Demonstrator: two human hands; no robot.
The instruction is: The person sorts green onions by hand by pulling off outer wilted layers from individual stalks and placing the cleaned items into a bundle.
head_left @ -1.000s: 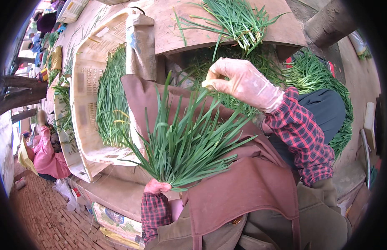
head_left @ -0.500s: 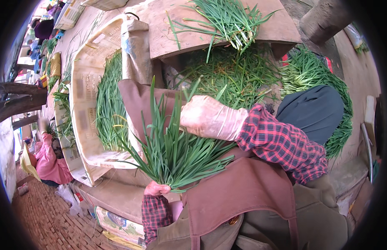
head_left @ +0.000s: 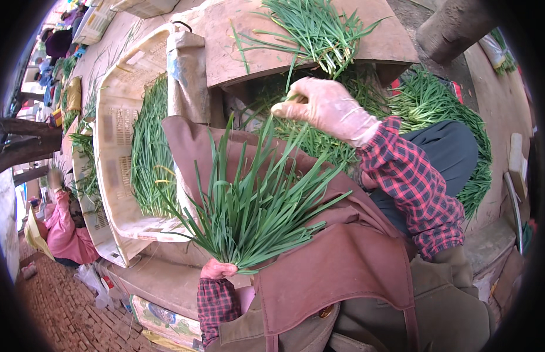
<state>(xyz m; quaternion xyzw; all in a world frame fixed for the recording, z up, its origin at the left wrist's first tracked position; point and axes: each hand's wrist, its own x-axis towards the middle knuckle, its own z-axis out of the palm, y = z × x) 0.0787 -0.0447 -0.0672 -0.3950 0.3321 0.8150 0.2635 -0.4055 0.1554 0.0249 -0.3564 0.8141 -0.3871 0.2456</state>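
My left hand [head_left: 217, 268] grips a fanned bunch of long green leafy vegetables, like chives [head_left: 252, 217], at its base. The bunch spreads upward over a brown apron [head_left: 334, 270]. Above the leaf tips, my gloved right hand [head_left: 328, 111] is raised with thumb and forefinger curled close around something small and thin that I cannot make out. Beyond it lies a heap of loose leaves [head_left: 319, 146], partly hidden by my hand and a wooden board [head_left: 225, 53], on which another bunch [head_left: 316, 32] rests.
A white plastic crate [head_left: 111, 135] of long greens stands at left, beside a cloth-covered post [head_left: 189, 76]. More greens [head_left: 472, 149] lie right of my dark-clothed knee [head_left: 454, 152]. A wooden log [head_left: 451, 32] stands at upper right. A person in pink [head_left: 79, 234] sits at far left.
Half a second ago my right hand was down among the bunch's leaves; it has risen up and away from them. My left hand still grips the base in about the same place.
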